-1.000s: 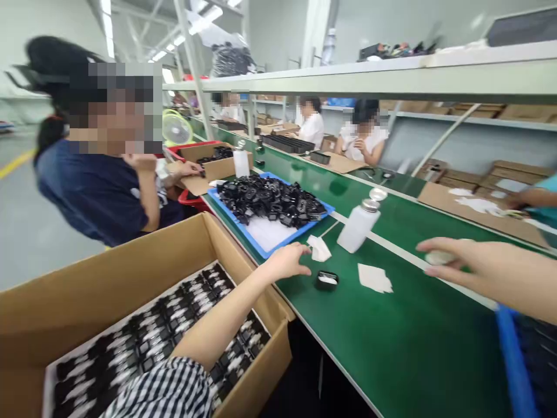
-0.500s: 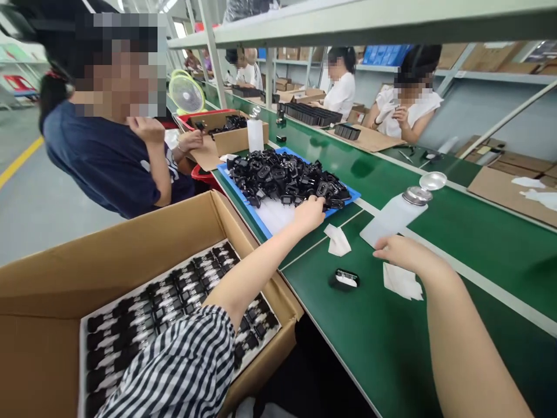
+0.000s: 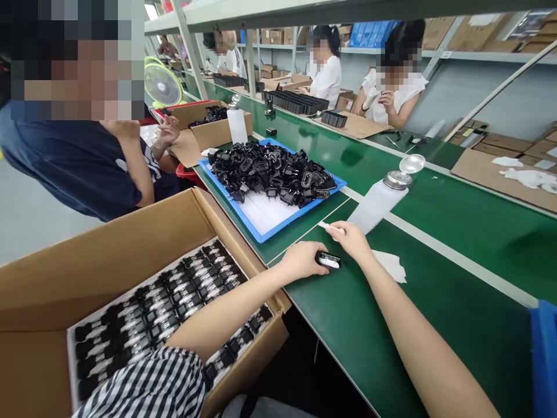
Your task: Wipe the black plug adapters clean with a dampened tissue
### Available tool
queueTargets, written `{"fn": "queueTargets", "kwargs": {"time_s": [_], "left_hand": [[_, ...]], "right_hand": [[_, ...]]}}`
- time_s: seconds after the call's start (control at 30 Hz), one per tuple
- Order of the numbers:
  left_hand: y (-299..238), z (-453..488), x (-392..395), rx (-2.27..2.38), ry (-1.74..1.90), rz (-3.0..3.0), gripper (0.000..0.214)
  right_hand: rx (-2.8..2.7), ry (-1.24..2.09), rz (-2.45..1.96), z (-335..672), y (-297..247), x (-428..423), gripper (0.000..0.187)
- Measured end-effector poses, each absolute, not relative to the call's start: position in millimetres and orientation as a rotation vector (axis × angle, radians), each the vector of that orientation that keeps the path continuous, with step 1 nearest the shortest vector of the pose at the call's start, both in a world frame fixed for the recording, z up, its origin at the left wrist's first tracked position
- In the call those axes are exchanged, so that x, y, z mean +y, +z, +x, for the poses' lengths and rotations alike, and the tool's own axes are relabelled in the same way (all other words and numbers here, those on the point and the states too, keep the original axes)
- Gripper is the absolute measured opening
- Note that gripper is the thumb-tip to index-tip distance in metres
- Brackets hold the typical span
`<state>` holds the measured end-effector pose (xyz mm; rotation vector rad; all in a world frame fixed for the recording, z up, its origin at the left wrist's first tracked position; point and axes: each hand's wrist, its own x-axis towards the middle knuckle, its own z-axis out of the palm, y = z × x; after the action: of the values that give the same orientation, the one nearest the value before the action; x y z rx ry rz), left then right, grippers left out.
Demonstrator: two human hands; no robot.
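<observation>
My left hand (image 3: 301,260) has its thumb and fingers closed around the left end of a small black oval plastic part (image 3: 329,260) with a white inside, low over the green table. Beside it, my right hand (image 3: 351,238) pinches a white wipe (image 3: 327,226); most of that wipe is hidden by the fingers. A second white wipe (image 3: 391,266) lies flat behind my right wrist. The white pump bottle (image 3: 376,203) with a metal top stands just beyond my right hand.
A blue tray (image 3: 261,235) holds a heap of black plug parts (image 3: 272,171). At lower left, a cardboard box (image 3: 108,249) contains rows of black pieces. A co-worker in a dark shirt (image 3: 82,168) sits at left. A blue bin (image 3: 543,348) edges in at lower right.
My left hand has come back from the heap in the tray to the black oval part and closed on it. My right hand has moved left and picked up a white wipe.
</observation>
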<state>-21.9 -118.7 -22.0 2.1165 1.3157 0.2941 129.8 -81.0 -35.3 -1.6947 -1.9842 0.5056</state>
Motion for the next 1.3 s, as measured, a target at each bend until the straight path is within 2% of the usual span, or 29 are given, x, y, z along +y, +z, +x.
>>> {"fn": "queueTargets", "kwargs": {"time_s": [0.17, 0.3, 0.5, 0.67, 0.9, 1.07, 1.17, 1.3], "left_hand": [[-26, -22, -110, 1.555, 0.416, 1.942, 0.036], [-26, -23, -109, 1.670, 0.353, 1.896, 0.035], [-27, -24, -111, 1.633, 0.392, 1.848, 0.035], [-27, -25, -111, 1.635, 0.388, 1.858, 0.036], [-28, -25, -111, 1.610, 0.405, 1.828, 0.036], [-28, -26, -111, 1.614, 0.394, 1.872, 0.030], [-28, -26, -113, 1.626, 0.395, 1.887, 0.031], [-22, -28, -119, 1.633, 0.335, 1.915, 0.037]], "right_hand": [[-1.773, 0.566, -1.517, 118, -19, -102, 0.029], [-1.891, 0.336, -1.465, 91, -30, -119, 0.030], [-1.991, 0.292, -1.617, 100, -37, -121, 0.027], [-1.894, 0.319, -1.704, 122, -22, -109, 0.028], [-1.484, 0.587, -1.549, 124, -23, -109, 0.036], [-1.889, 0.353, -1.502, 96, -37, -122, 0.031], [-2.049, 0.168, -1.676, 106, -39, -119, 0.029], [-2.045, 0.167, -1.834, 132, -35, -106, 0.028]]}}
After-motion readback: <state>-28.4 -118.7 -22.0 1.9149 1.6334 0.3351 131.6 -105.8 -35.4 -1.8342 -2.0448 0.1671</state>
